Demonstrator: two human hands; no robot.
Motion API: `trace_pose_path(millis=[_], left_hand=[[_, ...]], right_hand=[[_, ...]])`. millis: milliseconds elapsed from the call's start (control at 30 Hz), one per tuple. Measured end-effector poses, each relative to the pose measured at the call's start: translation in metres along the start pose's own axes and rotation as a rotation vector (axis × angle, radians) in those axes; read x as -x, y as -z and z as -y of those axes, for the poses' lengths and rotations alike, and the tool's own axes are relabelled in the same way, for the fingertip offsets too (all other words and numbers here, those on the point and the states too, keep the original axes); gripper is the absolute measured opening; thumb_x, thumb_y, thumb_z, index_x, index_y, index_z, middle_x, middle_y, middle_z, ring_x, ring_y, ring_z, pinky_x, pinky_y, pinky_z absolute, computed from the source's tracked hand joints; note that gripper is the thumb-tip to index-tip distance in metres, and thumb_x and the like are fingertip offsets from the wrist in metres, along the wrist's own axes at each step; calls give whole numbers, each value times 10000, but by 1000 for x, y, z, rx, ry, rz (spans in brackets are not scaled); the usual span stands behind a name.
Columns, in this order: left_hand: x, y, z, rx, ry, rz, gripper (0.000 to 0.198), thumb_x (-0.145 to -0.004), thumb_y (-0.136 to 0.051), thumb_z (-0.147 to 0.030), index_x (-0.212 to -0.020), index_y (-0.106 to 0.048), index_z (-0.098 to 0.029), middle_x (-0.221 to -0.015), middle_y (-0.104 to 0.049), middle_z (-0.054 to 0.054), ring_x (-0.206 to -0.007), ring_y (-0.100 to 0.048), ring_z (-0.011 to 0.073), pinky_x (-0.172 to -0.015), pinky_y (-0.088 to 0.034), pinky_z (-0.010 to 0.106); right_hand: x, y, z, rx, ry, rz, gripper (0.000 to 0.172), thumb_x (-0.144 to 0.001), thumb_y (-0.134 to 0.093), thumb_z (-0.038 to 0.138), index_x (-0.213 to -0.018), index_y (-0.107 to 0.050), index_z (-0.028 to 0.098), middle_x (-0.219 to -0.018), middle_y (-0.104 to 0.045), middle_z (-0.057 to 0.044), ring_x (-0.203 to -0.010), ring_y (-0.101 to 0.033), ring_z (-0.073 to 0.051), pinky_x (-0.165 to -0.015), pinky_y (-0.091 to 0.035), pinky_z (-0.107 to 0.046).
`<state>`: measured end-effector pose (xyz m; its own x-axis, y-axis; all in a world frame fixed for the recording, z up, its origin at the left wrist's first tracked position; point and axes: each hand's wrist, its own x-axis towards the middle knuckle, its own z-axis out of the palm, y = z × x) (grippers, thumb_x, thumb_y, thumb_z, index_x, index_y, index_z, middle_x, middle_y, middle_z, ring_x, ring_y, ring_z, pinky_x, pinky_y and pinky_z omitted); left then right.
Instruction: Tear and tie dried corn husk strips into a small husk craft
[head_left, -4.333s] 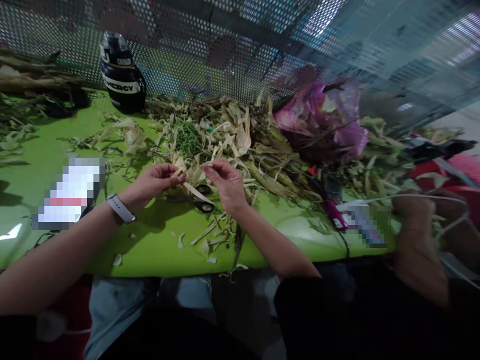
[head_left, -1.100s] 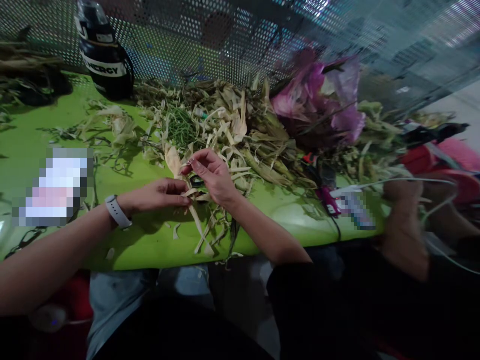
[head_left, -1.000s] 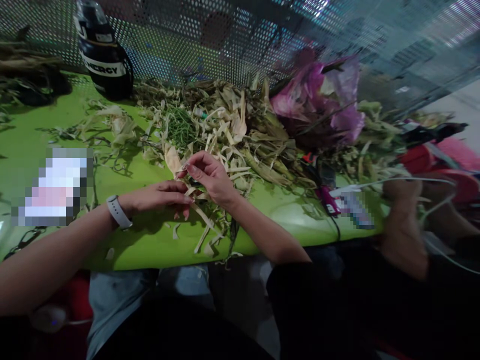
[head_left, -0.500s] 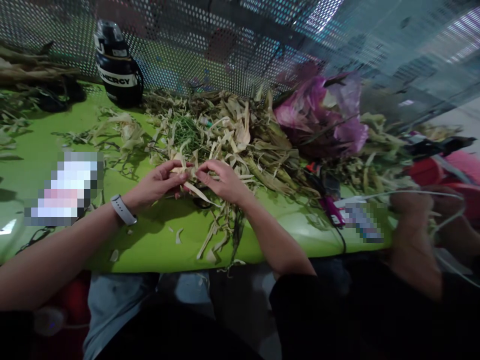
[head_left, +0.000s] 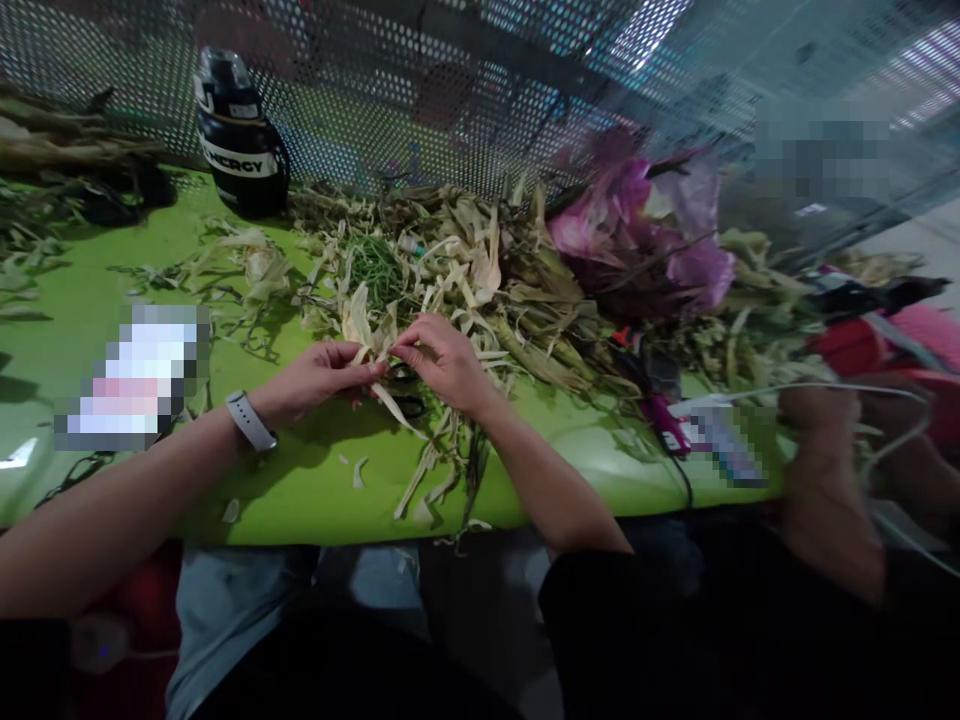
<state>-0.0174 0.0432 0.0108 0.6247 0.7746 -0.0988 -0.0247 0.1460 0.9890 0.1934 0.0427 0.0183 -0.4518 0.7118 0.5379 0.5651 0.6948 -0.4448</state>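
In my left hand [head_left: 326, 380] a pale, leafy bunch of dried corn husk [head_left: 361, 322] is gripped between thumb and fingers. Some of its strips stick upward and one hangs below the fingers. My right hand [head_left: 444, 362] is closed in a pinch at the right side of this bunch, close to the left fingertips. Loose husk strips [head_left: 435, 455] lie on the green table [head_left: 300, 500] below the hands. Beyond them rises a heap of dried husks [head_left: 540, 300], with a tangle of thin green strands [head_left: 373, 270] in it.
At the back left stands a black bottle [head_left: 244, 165]. A blurred-out phone [head_left: 139, 375] lies on the left. A pink plastic bag [head_left: 637, 240] rests on the heap. A purple item with a cord [head_left: 667, 425] lies to the right, near another person's arm [head_left: 829, 470]. Perforated mesh [head_left: 420, 90] borders the table's back.
The husk bunch has turned in my fingers, and more of its leaves now spread upward. My left hand has shifted slightly; the right stays pinched beside it.
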Motion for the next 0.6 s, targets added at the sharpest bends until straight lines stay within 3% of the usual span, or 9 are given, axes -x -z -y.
trace_pose_path(millis=[233, 400, 467, 600], left_hand=[[-1, 3, 2, -31, -20, 3, 279, -759, -748, -381, -805, -661, -119, -710, -677, 17, -565, -559, 67, -568, -468, 196], [-4, 5, 8, 49, -85, -130, 314, -731, -769, -402, -877, -677, -139, -803, -684, 18, -624, -583, 76, -642, -496, 221], [-4, 5, 7, 45, -103, -164, 330, -711, -782, -410, -875, -681, -142, -820, -683, 17, -631, -580, 77, -646, -495, 225], [-3, 4, 3, 29, -123, -220, 342, -705, -782, -418, -872, -679, -138, -825, -685, 22, -638, -567, 78, -630, -473, 218]], right_hand=[[0, -2, -6, 99, 11, -99, 206, -941, -521, 362, -812, -599, 221, -789, -596, -27, -814, -525, -178, -868, -410, -370], [4, -1, 3, 189, -34, -285, 180, -915, -543, 385, -898, -620, 223, -970, -618, -85, -1020, -535, -235, -939, -378, -410], [6, -1, 8, 152, -57, -179, 239, -903, -552, 415, -806, -612, 204, -858, -623, -73, -898, -546, -217, -862, -394, -381], [5, -5, 14, -114, -125, 165, 363, -912, -517, 466, -703, -579, 176, -680, -592, -19, -655, -509, -134, -671, -388, -281]])
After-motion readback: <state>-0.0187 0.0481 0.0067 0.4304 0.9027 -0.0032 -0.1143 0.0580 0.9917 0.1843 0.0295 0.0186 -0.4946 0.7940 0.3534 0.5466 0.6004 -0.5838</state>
